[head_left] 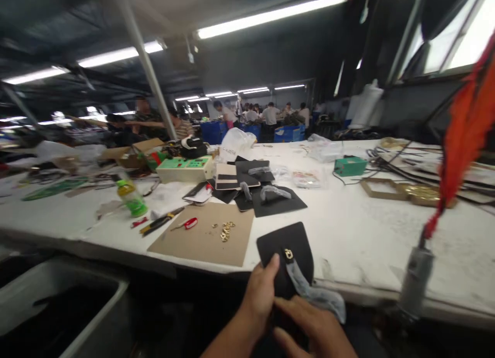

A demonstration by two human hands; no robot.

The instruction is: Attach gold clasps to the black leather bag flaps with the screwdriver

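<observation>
The left hand [258, 291] grasps a black panel [284, 239] by its left edge, to the right of the brown board [201, 237]; whether the right hand [315, 322] grips also, I cannot tell. The board lies on a white table [351, 244] and carries gold fittings [225, 231]. Far behind the board, people [270, 114] gather beneath tube lamps [255, 91].

Yellow-green plastic bottle [132, 199] standing at left, cream rectangular box with green top [184, 173] sitting beyond, small teal box [350, 166] resting farther right

The left grip [260, 288] holds a black panel [300, 251] with a gold buckle [288, 254], the right grip [315, 319] near it.
</observation>
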